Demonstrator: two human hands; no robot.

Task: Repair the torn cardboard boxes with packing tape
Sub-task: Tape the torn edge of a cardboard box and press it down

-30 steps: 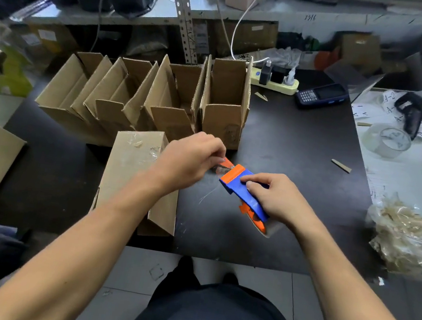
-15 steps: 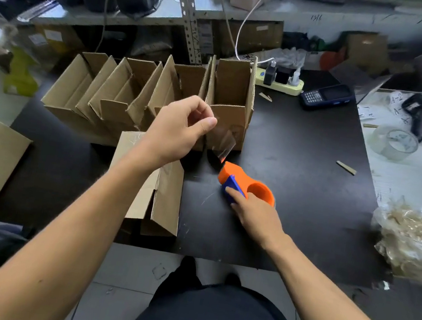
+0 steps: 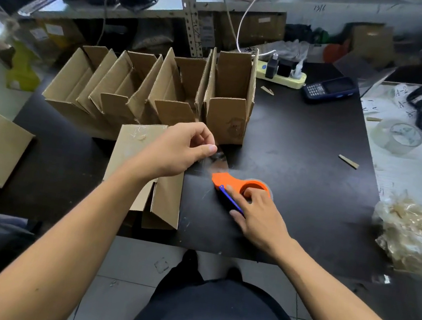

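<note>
One second earlier you held the tape dispenser [image 3: 238, 188] up in your right hand [image 3: 256, 215]; now it lay on the black table [image 3: 297, 172] with your fingers resting flat on it. Your left hand [image 3: 175, 152] pinched a freed strip of clear tape [image 3: 218, 158], so patching looked next. The flattened box [image 3: 134, 154] lay under that wrist, open boxes [image 3: 159, 93] stood beyond.
</note>
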